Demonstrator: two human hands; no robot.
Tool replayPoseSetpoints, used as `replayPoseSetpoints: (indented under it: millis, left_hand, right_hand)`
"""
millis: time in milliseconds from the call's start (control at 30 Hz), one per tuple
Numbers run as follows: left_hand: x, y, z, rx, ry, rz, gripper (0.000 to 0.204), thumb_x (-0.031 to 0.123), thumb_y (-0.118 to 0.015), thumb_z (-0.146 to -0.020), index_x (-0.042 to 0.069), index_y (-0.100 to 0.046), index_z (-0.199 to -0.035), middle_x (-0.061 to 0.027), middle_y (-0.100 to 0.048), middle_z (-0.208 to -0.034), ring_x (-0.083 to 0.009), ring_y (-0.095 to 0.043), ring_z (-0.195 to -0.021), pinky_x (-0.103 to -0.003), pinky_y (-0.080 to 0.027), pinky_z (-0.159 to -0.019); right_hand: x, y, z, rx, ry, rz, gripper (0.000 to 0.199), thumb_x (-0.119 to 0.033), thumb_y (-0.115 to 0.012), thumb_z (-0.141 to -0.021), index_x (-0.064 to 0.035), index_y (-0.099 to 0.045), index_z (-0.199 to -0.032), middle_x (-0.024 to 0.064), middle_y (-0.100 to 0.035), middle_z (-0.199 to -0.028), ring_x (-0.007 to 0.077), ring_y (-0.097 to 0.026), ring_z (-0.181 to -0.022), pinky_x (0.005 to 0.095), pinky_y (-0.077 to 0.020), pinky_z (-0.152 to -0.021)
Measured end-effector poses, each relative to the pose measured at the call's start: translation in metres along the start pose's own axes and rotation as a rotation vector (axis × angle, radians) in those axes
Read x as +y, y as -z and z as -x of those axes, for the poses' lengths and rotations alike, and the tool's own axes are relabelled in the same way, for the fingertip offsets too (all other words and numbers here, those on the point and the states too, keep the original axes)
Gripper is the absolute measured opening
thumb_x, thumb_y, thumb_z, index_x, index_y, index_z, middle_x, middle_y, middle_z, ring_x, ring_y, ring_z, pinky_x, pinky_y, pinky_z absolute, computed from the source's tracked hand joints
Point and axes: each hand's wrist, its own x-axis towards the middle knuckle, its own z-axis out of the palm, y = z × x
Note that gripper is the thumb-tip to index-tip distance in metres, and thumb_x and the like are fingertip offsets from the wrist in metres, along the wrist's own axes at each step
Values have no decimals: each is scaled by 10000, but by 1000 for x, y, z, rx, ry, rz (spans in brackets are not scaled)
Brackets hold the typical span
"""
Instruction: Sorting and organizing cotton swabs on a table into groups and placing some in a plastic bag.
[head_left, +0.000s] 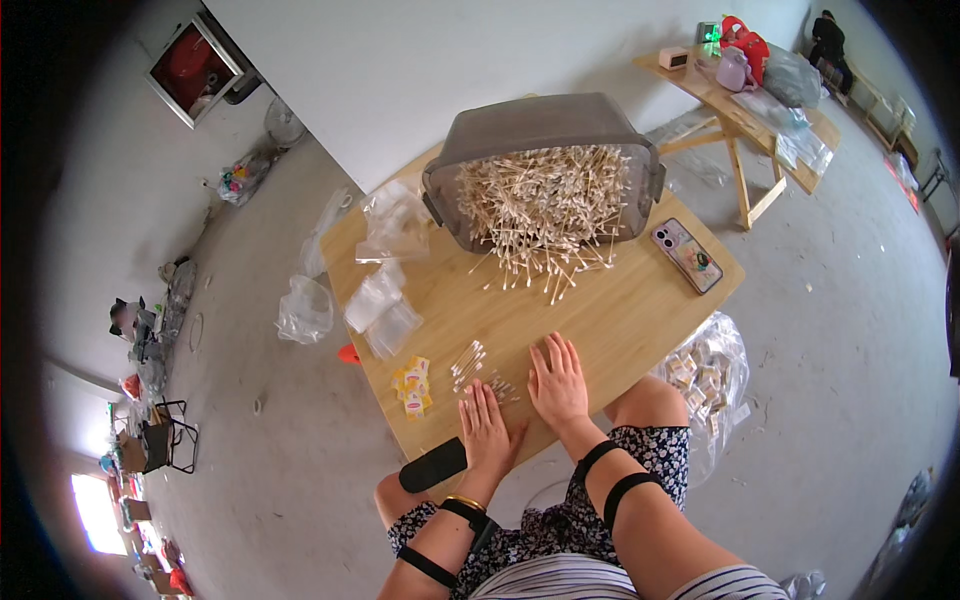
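My left hand [487,432] lies flat near the front edge of the wooden table [480,310], fingers stretched out. Its fingertips are beside a small group of cotton swabs [467,362], and more swabs [503,388] lie just right of those fingers. To the right, my right hand [558,388] also rests palm down with its fingers extended and holds nothing. Small yellow-and-white printed labels [412,386] lie left of the swabs. At the far side, a grey translucent tub [540,120] is tipped on its side, with a large heap of cotton swabs [545,200] spilling toward me.
Clear plastic bags [385,310] lie along the table's left side. A phone [687,256] rests at the right. A dark rounded object [433,465] is by the front left edge. Beside my knee, a plastic bag [705,385] holds small packets. A second table [715,100] stands far right.
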Motion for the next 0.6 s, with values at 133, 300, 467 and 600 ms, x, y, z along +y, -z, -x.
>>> replayPoseSetpoints:
  millis: [133,300,467,600]
  left_hand:
    - [-3,0,-8,10,19,25,1047,537,-599,-910,-96,-70,-1554,-258,-61,-1650,-382,-31,-1542,-542,-13,-1237]
    - [-14,8,-28,-4,52,-51,1086,602,-583,-891,-87,-74,-1558,-250,-63,-1653,-365,-29,-1546,-539,-8,-1238]
    - [-12,4,-17,17,20,-30,1099,619,-585,-883,-92,-86,-1556,-257,-73,-1650,-374,-46,-1543,-534,-18,-1238]
    - [0,6,-7,-42,47,17,1101,648,-554,-891,-102,-92,-1551,-270,-71,-1646,-385,-50,-1541,-537,-30,-1236]
  right_hand:
    - [1,1,-3,4,5,-16,458,-229,-566,-913,-36,-574,-1328,199,-477,-1424,325,-359,-1425,462,-259,-1217]
    - [1,-1,1,-12,1,5,472,-242,-556,-918,-35,-567,-1343,195,-472,-1435,322,-354,-1430,461,-246,-1222]
    - [-2,0,0,-35,-1,12,483,-255,-545,-925,-36,-562,-1355,194,-465,-1446,319,-346,-1436,460,-237,-1225]
    - [0,-1,0,-30,-10,-4,478,-248,-548,-923,-31,-564,-1349,199,-461,-1447,321,-339,-1440,461,-238,-1225]
